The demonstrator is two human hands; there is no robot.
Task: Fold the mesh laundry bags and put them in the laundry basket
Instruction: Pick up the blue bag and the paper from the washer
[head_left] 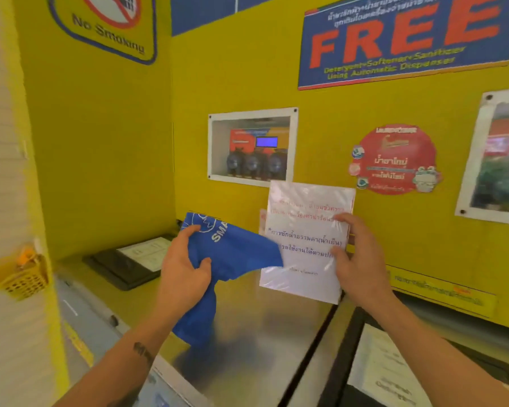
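Above the metal machine top [262,333], the blue mesh bag [232,248] is gripped by the left hand [185,268]; the right hand [356,254], open and empty, could let the hanging end slip unfolded.

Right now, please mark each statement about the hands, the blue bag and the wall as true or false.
1. The left hand grips the blue mesh bag. True.
2. The right hand also holds the bag. False: it is open, in front of the white notice, apart from the bag.
3. The bag lies folded flat on the machine top. False: it hangs bunched from the left hand, above it.
4. A small yellow basket hangs on the left wall. True.
5. A No Smoking sign is on the wall. True.
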